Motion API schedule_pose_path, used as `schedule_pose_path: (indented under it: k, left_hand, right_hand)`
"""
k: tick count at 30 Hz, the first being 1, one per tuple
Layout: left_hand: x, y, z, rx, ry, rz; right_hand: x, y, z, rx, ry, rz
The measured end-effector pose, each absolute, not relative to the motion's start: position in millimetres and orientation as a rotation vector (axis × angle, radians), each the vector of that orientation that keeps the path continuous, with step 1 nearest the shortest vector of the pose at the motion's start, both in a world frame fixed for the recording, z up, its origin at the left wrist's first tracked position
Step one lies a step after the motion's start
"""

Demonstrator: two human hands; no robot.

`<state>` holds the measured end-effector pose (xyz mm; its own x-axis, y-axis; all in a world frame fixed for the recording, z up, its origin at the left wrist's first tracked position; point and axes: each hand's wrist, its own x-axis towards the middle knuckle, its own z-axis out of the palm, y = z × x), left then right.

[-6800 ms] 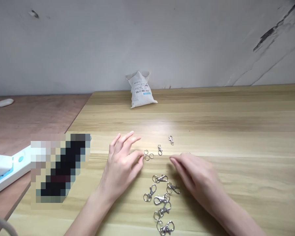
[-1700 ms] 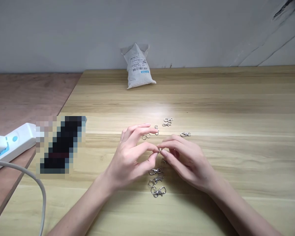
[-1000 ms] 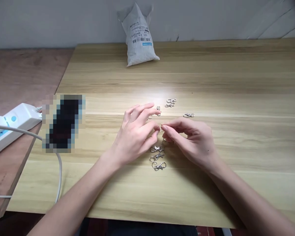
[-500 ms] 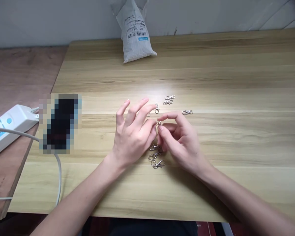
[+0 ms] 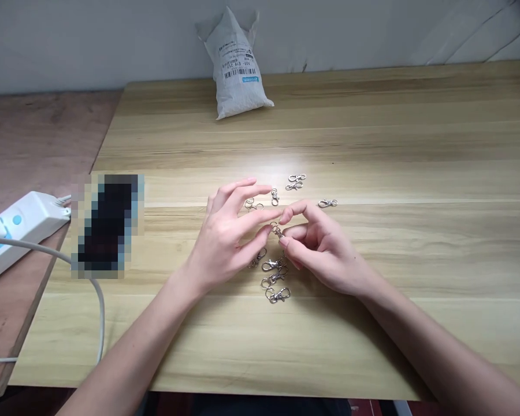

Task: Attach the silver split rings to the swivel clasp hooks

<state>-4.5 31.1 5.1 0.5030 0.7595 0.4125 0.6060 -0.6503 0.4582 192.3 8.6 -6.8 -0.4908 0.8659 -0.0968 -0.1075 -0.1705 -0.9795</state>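
My right hand [image 5: 323, 248] pinches a small silver swivel clasp [image 5: 279, 232] between thumb and fingers. A thin metal ring [image 5: 273, 224] shows at the clasp's upper left end. My left hand [image 5: 231, 237] is beside it, its index finger stretched over the ring and its thumb tip close to the ring's left side. Whether that thumb touches the ring I cannot tell. Below the hands lie several silver clasps with rings [image 5: 278, 296] in a rough column, one partly behind my left thumb. Loose rings [image 5: 250, 203] lie beyond my left fingers.
Farther off lie a single clasp [image 5: 275, 197], a pair of clasps [image 5: 295, 181] and another clasp [image 5: 327, 203]. A white parcel bag [image 5: 238, 75] leans on the wall. At left are a pixelated dark object [image 5: 106, 222], a cable [image 5: 100, 323] and a white power strip [image 5: 30, 231].
My left index finger and thumb have parted from their pinch, and the left hand has shifted slightly left. The clasp in my right hand has come lower, with its ring now showing.
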Motion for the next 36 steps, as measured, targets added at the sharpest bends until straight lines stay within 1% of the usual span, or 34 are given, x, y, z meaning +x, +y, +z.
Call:
schedule_pose_path:
  k: [6, 14, 18, 21, 24, 27, 30, 31, 33, 36]
  left_hand:
    - [-8.7, 34.2, 6.3, 2.333, 1.082, 0.719]
    - [-9.7, 34.1, 9.9, 2.322, 1.251, 0.82]
    - [-16.9, 39.2, 13.2, 2.29, 1.441, 1.006]
    - [-26.2, 45.8, 11.5, 2.317, 1.469, 1.013]
    - [-33.0, 51.2, 4.7, 2.462, 1.415, 0.838]
    - [-35.0, 52.1, 1.5, 2.589, 1.397, 0.696]
    - [-34.3, 46.5, 9.6, 2.566, 1.301, 0.637]
    - [-34.0, 43.6, 13.8, 2.529, 1.228, 0.572]
    - [-33.1, 37.4, 21.4, 2.463, 1.049, 0.318]
    - [-31.3, 30.6, 25.3, 2.404, 0.989, 0.086]
  right_hand:
    - [191.1, 6.5, -2.1, -0.945, -1.5, 1.667]
    - [196.5, 9.2, -5.3, -1.088, -1.779, 1.323]
    - [198.1, 7.5, -7.5, -1.119, -2.019, 1.006]
    - [202.1, 10.1, -8.1, -1.149, -2.08, 0.735]
    - [208.7, 18.7, -10.7, -1.275, -1.962, 0.651]
    - [214.0, 28.8, -16.0, -1.363, -1.875, 0.671]
    - [214.9, 34.3, -19.8, -1.376, -1.82, 0.709]
    - [214.5, 34.7, -20.2, -1.371, -1.815, 0.72]
    - [213.5, 34.3, -19.8, -1.356, -1.821, 0.727]
    - [212.2, 32.7, -18.2, -1.351, -1.835, 0.702]
